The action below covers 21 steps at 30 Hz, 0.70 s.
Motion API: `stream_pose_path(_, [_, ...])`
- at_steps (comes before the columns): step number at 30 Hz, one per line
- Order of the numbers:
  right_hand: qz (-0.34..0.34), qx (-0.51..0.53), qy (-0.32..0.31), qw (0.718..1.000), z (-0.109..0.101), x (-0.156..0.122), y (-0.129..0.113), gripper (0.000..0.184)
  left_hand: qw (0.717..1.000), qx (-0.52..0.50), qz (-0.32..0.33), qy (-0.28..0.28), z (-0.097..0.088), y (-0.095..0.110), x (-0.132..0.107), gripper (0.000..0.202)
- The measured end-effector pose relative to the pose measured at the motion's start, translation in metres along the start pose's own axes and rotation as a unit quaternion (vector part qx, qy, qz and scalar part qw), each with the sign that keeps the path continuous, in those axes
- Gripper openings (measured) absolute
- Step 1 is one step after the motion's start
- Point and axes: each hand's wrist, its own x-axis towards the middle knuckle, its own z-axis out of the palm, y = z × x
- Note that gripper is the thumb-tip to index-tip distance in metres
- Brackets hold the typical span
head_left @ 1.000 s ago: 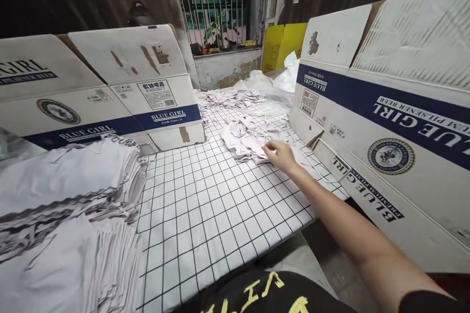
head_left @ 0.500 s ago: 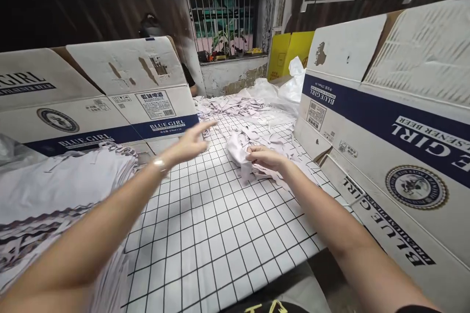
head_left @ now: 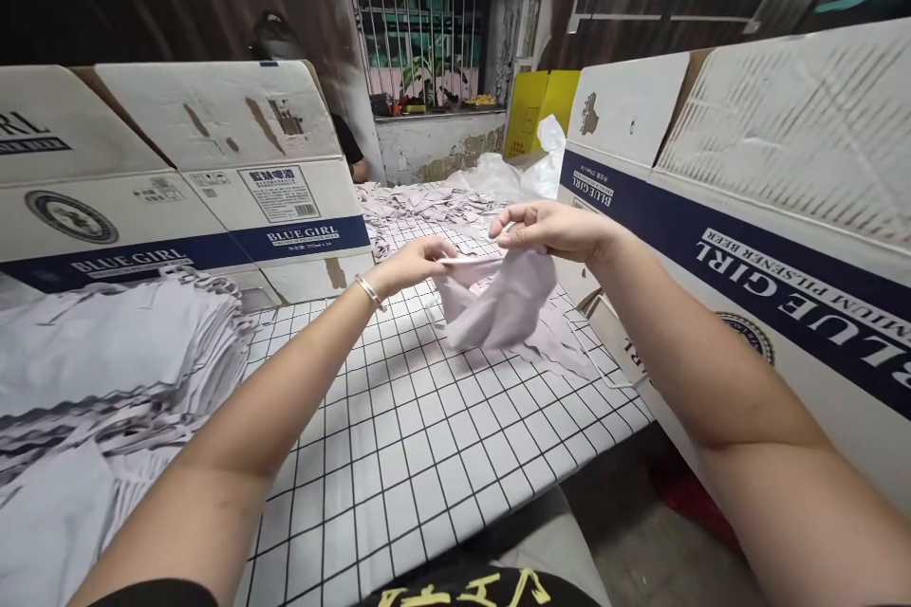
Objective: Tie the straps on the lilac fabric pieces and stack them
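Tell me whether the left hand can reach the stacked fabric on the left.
Probably yes: the stacked fabric lies in front of the left box, which leaves its near side free. The left hand holds pale cloth, though, and may need to let go first.

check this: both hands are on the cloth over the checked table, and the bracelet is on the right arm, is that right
Wrong side: the head view shows the bracelet on the left arm. The rest stands: left hand and right hand are on the cloth over the checked table.
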Motion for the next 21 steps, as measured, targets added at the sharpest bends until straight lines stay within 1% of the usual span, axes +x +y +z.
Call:
stream_pose_path(1, [-0.007, 0.014, 0.008, 1.000, 0.006, 0.003, -0.004, 0.033, 0.994, 0.031, 0.019, 0.106, 0.002, 0.005, -0.006, 0.026])
stream_pose_path(2, [-0.015, 0.021, 0.021, 0.999, 0.012, 0.008, -0.010, 0.032, 0.977, 0.050, 0.046, 0.203, 0.008, 0.012, -0.014, 0.023])
stream_pose_path(3, [-0.024, 0.020, 0.039, 0.999, 0.018, 0.013, -0.016, 0.031, 0.957, 0.054, 0.075, 0.274, 0.016, 0.019, -0.022, 0.021])
stream_pose_path(4, [-0.032, 0.011, 0.058, 0.998, 0.025, 0.020, -0.024, 0.030, 0.944, 0.045, 0.101, 0.311, 0.026, 0.027, -0.031, 0.022])
stream_pose_path(5, [-0.042, 0.000, 0.075, 0.996, 0.031, 0.028, -0.031, 0.030, 0.938, 0.029, 0.119, 0.324, 0.036, 0.033, -0.039, 0.027])
stream_pose_path(6, [-0.050, -0.011, 0.083, 0.995, 0.037, 0.037, -0.039, 0.030, 0.937, 0.015, 0.126, 0.324, 0.046, 0.038, -0.046, 0.037])
stream_pose_path(8, [-0.063, -0.029, 0.074, 0.995, 0.047, 0.058, -0.051, 0.029, 0.937, 0.004, 0.126, 0.327, 0.059, 0.037, -0.054, 0.064])
stream_pose_path(9, [-0.068, -0.041, 0.064, 0.995, 0.051, 0.070, -0.053, 0.028, 0.936, 0.002, 0.120, 0.332, 0.062, 0.030, -0.055, 0.070])
stream_pose_path(10, [-0.068, -0.064, 0.063, 0.994, 0.054, 0.082, -0.052, 0.025, 0.935, -0.001, 0.103, 0.338, 0.062, 0.019, -0.054, 0.067])
stream_pose_path(11, [-0.060, -0.106, 0.080, 0.989, 0.057, 0.093, -0.047, 0.022, 0.937, -0.007, 0.070, 0.342, 0.059, 0.003, -0.051, 0.057])
stream_pose_path(12, [-0.050, -0.164, 0.116, 0.978, 0.060, 0.102, -0.037, 0.021, 0.938, -0.014, 0.024, 0.346, 0.054, -0.015, -0.049, 0.045])
stream_pose_path(13, [-0.040, -0.230, 0.163, 0.959, 0.062, 0.109, -0.023, 0.022, 0.938, -0.018, -0.033, 0.346, 0.048, -0.034, -0.048, 0.035])
stream_pose_path(14, [-0.030, -0.293, 0.208, 0.933, 0.066, 0.112, -0.005, 0.023, 0.935, -0.019, -0.087, 0.343, 0.041, -0.054, -0.050, 0.030])
stream_pose_path(15, [-0.019, -0.340, 0.238, 0.910, 0.071, 0.112, 0.015, 0.025, 0.931, -0.017, -0.132, 0.339, 0.034, -0.072, -0.054, 0.028])
stream_pose_path(16, [-0.012, -0.369, 0.250, 0.895, 0.078, 0.108, 0.038, 0.027, 0.929, -0.014, -0.166, 0.331, 0.028, -0.089, -0.060, 0.030])
stream_pose_path(17, [-0.004, -0.376, 0.238, 0.895, 0.087, 0.100, 0.061, 0.027, 0.929, -0.011, -0.188, 0.319, 0.023, -0.103, -0.068, 0.033])
stream_pose_path(18, [0.007, -0.370, 0.214, 0.904, 0.098, 0.090, 0.083, 0.028, 0.931, -0.010, -0.203, 0.303, 0.020, -0.114, -0.077, 0.037])
stream_pose_path(20, [0.022, -0.364, 0.168, 0.916, 0.122, 0.068, 0.122, 0.030, 0.937, -0.001, -0.227, 0.267, 0.014, -0.129, -0.095, 0.046])
stream_pose_path(21, [0.037, -0.363, 0.144, 0.920, 0.135, 0.057, 0.137, 0.033, 0.938, 0.009, -0.234, 0.254, 0.011, -0.133, -0.102, 0.049])
